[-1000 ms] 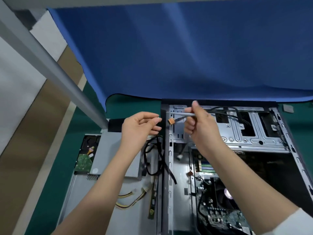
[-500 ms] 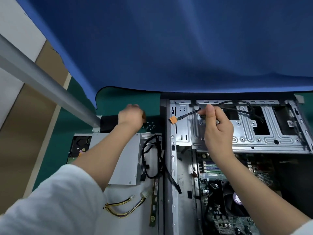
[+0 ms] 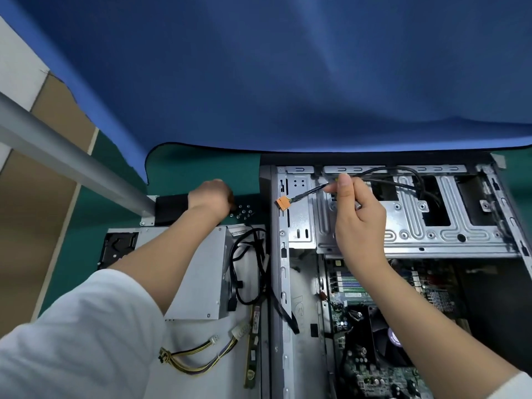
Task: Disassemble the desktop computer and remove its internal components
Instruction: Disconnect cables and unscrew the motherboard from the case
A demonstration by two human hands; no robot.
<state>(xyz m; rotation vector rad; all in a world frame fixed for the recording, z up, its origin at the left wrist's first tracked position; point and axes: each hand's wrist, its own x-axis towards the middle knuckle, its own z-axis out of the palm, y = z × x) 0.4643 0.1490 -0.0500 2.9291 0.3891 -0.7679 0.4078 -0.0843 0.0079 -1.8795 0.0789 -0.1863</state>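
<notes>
Head view: the right hand (image 3: 357, 217) pinches a thin black cable (image 3: 311, 192) with a small orange plug (image 3: 282, 203) over the grey stamped-metal computer case (image 3: 403, 231). The left hand (image 3: 210, 197), curled, rests beside small shiny screws (image 3: 241, 211) on the green mat (image 3: 195, 168); I cannot tell if it holds anything.

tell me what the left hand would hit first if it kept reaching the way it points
Probably the cluster of loose screws on the green mat, just beyond the left hand; depth is hard to judge.
</notes>
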